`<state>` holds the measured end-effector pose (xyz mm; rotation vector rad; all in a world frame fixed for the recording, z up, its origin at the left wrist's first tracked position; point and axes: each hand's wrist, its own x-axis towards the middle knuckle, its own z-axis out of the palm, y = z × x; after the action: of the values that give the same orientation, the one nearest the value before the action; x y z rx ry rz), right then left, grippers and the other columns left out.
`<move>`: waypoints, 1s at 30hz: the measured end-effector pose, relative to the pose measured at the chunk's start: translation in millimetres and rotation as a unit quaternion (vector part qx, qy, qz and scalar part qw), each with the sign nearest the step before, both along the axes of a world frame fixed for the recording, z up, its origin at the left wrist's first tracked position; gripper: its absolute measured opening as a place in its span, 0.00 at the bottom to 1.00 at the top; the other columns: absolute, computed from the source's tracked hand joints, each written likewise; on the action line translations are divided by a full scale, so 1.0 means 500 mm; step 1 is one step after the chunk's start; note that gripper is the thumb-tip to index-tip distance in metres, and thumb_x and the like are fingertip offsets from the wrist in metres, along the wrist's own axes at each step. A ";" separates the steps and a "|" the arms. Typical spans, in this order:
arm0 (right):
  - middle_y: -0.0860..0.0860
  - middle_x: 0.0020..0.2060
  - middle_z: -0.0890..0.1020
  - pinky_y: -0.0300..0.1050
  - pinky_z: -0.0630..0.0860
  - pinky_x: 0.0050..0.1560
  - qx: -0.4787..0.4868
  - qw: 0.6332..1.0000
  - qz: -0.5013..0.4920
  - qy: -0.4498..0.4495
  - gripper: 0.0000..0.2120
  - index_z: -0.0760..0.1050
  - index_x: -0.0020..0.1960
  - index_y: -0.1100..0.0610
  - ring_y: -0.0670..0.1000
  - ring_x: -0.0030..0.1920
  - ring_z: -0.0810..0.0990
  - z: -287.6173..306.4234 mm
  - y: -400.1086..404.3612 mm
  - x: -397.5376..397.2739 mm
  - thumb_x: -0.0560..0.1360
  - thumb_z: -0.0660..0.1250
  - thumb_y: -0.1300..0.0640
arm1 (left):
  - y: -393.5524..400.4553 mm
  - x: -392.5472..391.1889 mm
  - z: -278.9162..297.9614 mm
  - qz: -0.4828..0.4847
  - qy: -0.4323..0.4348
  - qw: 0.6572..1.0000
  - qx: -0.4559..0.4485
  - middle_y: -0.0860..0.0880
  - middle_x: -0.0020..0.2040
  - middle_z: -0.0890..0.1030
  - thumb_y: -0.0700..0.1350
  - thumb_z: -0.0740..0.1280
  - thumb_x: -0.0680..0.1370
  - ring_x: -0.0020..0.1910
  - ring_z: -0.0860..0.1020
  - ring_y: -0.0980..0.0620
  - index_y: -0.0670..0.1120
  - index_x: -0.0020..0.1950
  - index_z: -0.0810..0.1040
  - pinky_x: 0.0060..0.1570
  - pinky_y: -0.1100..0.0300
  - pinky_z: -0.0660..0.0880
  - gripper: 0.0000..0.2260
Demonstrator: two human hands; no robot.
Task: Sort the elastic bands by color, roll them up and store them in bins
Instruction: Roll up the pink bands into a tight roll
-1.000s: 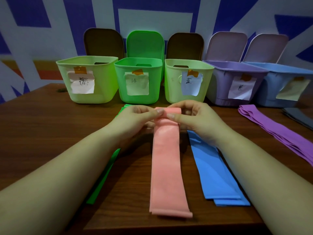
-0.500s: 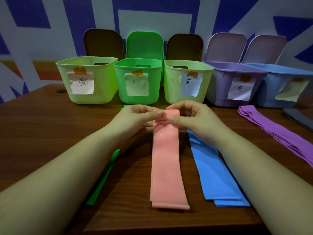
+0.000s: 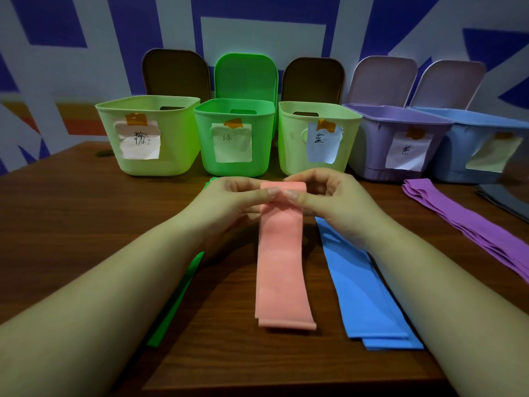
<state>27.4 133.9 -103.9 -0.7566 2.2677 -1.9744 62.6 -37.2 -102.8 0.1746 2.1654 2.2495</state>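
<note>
A pink elastic band (image 3: 282, 270) lies lengthwise on the wooden table (image 3: 71, 224), its far end curled into a small roll. My left hand (image 3: 234, 199) pinches the roll's left side and my right hand (image 3: 329, 199) pinches its right side. Blue bands (image 3: 366, 293) lie flat to the right of it, partly under my right wrist. A green band (image 3: 174, 305) shows beside my left forearm, mostly hidden. Purple bands (image 3: 469, 222) lie at the far right.
Several open, labelled bins stand in a row at the back: a pale green one (image 3: 148, 136), a bright green one (image 3: 234, 136), another pale green one (image 3: 317, 136), a purple one (image 3: 398, 138) and a blue one (image 3: 481, 144). Grey bands (image 3: 506, 196) lie at the right edge.
The roll at the far end has grown. The pink band's near end has slid away from me across the table. Both hands stayed at the far end.
</note>
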 end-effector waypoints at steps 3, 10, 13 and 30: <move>0.56 0.46 0.82 0.47 0.82 0.48 -0.010 0.999 0.005 -0.033 0.08 0.78 0.49 0.57 0.51 0.46 0.82 -0.002 -0.005 -0.001 0.70 0.71 0.59 | -0.002 0.001 0.005 0.001 0.012 1.000 0.011 0.48 0.40 0.85 0.39 0.70 0.68 0.39 0.83 0.55 0.41 0.49 0.81 0.37 0.66 0.79 0.10; 0.56 0.42 0.83 0.42 0.82 0.44 -0.011 1.000 -0.006 -0.020 0.05 0.79 0.48 0.58 0.50 0.42 0.83 0.000 -0.002 0.000 0.73 0.68 0.61 | 0.003 0.001 0.000 -0.036 -0.022 0.998 0.052 0.45 0.37 0.78 0.46 0.70 0.65 0.34 0.74 0.54 0.43 0.39 0.84 0.32 0.69 0.73 0.08; 0.56 0.46 0.83 0.41 0.81 0.43 -0.011 1.000 0.006 -0.008 0.08 0.78 0.50 0.58 0.50 0.45 0.83 0.000 0.000 0.003 0.71 0.70 0.63 | 0.004 0.001 -0.001 -0.027 -0.025 0.998 0.045 0.41 0.39 0.76 0.46 0.69 0.68 0.36 0.73 0.52 0.43 0.40 0.84 0.30 0.69 0.73 0.08; 0.56 0.47 0.82 0.43 0.81 0.47 -0.024 1.000 0.006 0.013 0.13 0.78 0.50 0.55 0.50 0.48 0.82 0.000 0.000 0.000 0.67 0.73 0.64 | -0.001 -0.011 -0.010 -0.048 -0.007 0.997 0.060 0.38 0.43 0.79 0.43 0.67 0.67 0.41 0.78 0.50 0.41 0.43 0.82 0.33 0.67 0.78 0.09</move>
<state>27.5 134.0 -104.1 -0.8031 2.2334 -2.0324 57.3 -37.8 -107.6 0.2571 1.9712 2.3194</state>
